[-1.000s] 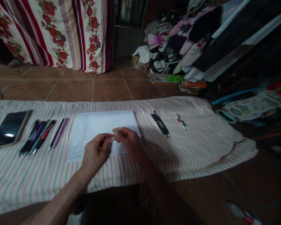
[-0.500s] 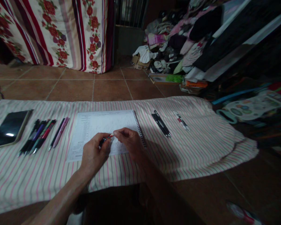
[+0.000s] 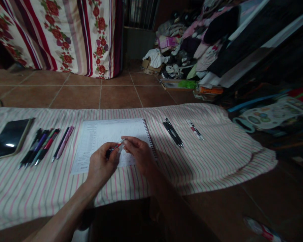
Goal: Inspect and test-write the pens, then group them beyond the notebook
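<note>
Over the lower part of a spiral notebook point(image 3: 111, 129), my left hand point(image 3: 101, 163) is closed around a pen point(image 3: 120, 144) with a dark body and a red section. The pen slants up to the right. Its silvery upper end meets the pinched fingers of my right hand point(image 3: 139, 151). Part of the pen's body is hidden inside the left fingers. A printed sheet point(image 3: 84, 148) shows along the notebook's left side. Two dark pens point(image 3: 173, 133) lie just right of the spiral binding, and a white pen with red and black parts point(image 3: 195, 130) lies farther right.
Left of the notebook lie a pink pen point(image 3: 65, 144), a dark pen point(image 3: 60, 144) and a row of several pens point(image 3: 41, 147). A phone point(image 3: 11, 137) rests at far left. Striped cloth point(image 3: 217, 151) covers the table. Piled clothes point(image 3: 181, 47) are on the floor beyond.
My right fingers have shifted slightly up along the pen's end, and more of its red section and silvery tip shows. My left hand keeps its hold.
</note>
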Demonstrator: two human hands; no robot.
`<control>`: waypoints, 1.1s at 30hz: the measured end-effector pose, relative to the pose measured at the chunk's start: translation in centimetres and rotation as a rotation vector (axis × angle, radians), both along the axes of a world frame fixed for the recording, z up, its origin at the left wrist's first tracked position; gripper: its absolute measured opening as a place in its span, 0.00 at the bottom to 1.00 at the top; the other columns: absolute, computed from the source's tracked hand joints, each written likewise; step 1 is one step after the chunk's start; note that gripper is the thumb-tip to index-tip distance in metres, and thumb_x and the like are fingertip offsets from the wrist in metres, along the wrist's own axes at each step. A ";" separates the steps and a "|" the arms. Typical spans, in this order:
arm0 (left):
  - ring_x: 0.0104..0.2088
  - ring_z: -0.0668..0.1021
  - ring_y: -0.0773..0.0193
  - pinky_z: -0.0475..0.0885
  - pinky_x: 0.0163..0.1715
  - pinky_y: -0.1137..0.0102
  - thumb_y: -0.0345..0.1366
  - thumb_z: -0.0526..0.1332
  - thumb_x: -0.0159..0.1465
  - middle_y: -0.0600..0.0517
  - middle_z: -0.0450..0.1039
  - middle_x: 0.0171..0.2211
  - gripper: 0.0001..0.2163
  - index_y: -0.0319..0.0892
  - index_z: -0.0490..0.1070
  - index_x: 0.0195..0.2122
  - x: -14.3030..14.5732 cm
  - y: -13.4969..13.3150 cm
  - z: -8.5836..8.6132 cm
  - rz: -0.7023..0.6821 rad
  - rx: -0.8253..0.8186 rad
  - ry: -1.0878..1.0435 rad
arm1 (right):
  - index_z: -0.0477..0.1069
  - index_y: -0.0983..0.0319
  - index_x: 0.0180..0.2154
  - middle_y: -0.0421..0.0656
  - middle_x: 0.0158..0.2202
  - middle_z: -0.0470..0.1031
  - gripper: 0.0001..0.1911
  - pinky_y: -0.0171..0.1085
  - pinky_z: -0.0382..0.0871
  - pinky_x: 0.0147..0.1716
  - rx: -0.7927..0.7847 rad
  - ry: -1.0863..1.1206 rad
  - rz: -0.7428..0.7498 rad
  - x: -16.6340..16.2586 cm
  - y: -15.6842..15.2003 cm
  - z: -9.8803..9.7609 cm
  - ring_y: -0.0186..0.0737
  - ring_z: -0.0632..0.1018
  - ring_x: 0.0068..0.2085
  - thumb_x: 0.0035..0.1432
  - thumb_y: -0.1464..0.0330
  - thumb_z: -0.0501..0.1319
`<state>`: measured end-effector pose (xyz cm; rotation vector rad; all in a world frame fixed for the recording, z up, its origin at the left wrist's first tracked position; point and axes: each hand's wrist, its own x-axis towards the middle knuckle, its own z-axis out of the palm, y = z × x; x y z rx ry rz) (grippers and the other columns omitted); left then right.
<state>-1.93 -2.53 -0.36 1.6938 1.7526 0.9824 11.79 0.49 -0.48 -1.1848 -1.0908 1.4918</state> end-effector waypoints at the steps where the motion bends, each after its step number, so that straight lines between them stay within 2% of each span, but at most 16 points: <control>1: 0.27 0.76 0.64 0.70 0.29 0.68 0.41 0.55 0.60 0.52 0.76 0.29 0.11 0.43 0.72 0.37 0.0 0.0 0.0 0.000 -0.013 -0.004 | 0.76 0.61 0.38 0.39 0.28 0.73 0.16 0.34 0.67 0.33 -0.013 0.010 -0.008 0.0 0.0 0.0 0.32 0.71 0.30 0.47 0.62 0.63; 12: 0.29 0.76 0.64 0.69 0.31 0.68 0.41 0.54 0.61 0.52 0.76 0.31 0.10 0.43 0.71 0.38 -0.1 0.0 -0.2 -0.017 0.007 0.051 | 0.76 0.62 0.31 0.36 0.21 0.70 0.11 0.31 0.62 0.27 0.014 -0.006 -0.040 -0.1 0.3 -0.1 0.29 0.67 0.25 0.44 0.63 0.65; 21: 0.31 0.76 0.62 0.68 0.30 0.68 0.38 0.53 0.62 0.51 0.74 0.32 0.09 0.42 0.69 0.38 -0.2 -0.4 -0.5 -0.042 0.120 0.197 | 0.67 0.62 0.22 0.33 0.17 0.64 0.13 0.31 0.59 0.25 0.032 -0.115 -0.069 -0.5 0.2 0.0 0.28 0.64 0.22 0.44 0.60 0.64; 26: 0.31 0.76 0.62 0.68 0.31 0.68 0.40 0.53 0.61 0.51 0.75 0.32 0.10 0.42 0.69 0.38 0.0 -0.3 -0.4 -0.009 0.055 0.158 | 0.70 0.63 0.23 0.35 0.19 0.67 0.12 0.32 0.62 0.26 0.061 -0.085 -0.062 -0.7 0.2 0.0 0.29 0.66 0.23 0.44 0.60 0.64; 30: 0.29 0.75 0.63 0.68 0.32 0.68 0.41 0.54 0.61 0.53 0.75 0.31 0.10 0.43 0.70 0.38 -0.1 0.0 -0.4 0.023 -0.034 0.013 | 0.76 0.62 0.34 0.37 0.24 0.72 0.14 0.33 0.64 0.30 0.006 0.045 -0.031 -0.7 0.1 0.0 0.30 0.69 0.27 0.45 0.61 0.64; 33: 0.28 0.75 0.64 0.67 0.31 0.68 0.41 0.55 0.60 0.54 0.74 0.29 0.10 0.43 0.70 0.38 -0.1 0.1 -0.5 0.012 -0.074 -0.047 | 0.77 0.61 0.36 0.37 0.25 0.72 0.15 0.33 0.64 0.31 -0.044 0.087 -0.032 -0.6 0.0 0.0 0.30 0.69 0.27 0.45 0.62 0.64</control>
